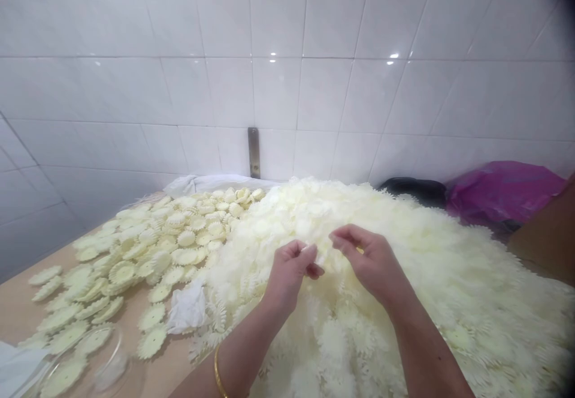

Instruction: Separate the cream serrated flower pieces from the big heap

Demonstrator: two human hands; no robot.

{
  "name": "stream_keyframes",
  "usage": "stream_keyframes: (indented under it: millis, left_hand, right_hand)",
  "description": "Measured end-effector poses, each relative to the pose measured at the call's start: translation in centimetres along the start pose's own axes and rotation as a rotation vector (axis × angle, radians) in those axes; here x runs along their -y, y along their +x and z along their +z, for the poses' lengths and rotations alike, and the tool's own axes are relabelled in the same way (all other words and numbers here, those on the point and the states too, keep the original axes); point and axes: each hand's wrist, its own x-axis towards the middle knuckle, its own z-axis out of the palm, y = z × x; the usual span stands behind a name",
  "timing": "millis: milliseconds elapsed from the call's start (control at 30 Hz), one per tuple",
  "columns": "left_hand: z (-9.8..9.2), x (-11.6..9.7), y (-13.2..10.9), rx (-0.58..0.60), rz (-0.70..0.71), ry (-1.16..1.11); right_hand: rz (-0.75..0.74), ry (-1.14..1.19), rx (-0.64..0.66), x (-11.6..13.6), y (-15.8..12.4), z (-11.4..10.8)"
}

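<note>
A big heap of pale cream, toothed-edge pieces (359, 332) fills the middle and right. Over its centre is my left hand (293, 266), thumb pressed to the curled fingers on something pale too small to make out. Just to its right, slightly apart, my right hand (363, 254) is closed in a pinch; whatever lies between its fingertips is too small to tell. Stacked round discs with notched edges (123, 272) lie in a looser pile at the left. A crumpled white piece (186, 308) rests between the two piles.
A clear round container (117, 344) and white sheet (20, 362) are at the lower left of the wooden table (168, 359). Behind stands a tiled wall (274, 92) with a metal strip (254, 152). Black (415, 190) and magenta bags (503, 191) lie at the back right.
</note>
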Motion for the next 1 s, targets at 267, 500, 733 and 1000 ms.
stream_keyframes:
  millis: [267,500,733,1000]
  left_hand:
    - [-0.3,0.2,0.2,0.057,-0.026,-0.09]
    - [-0.4,0.5,0.4,0.134,-0.084,-0.107]
    - [-0.4,0.3,0.3,0.163,-0.092,-0.115]
    - [-0.3,0.0,0.3,0.125,-0.075,-0.093]
  right_hand:
    - [0.008,0.091,0.273,0.8,-0.1,0.3]
    - [0.029,0.065,0.301,0.6,-0.2,0.5]
    - [-0.066,-0.176,0.212,0.2,-0.3,0.6]
    - [0.04,-0.092,0.015,-0.4,0.2,0.7]
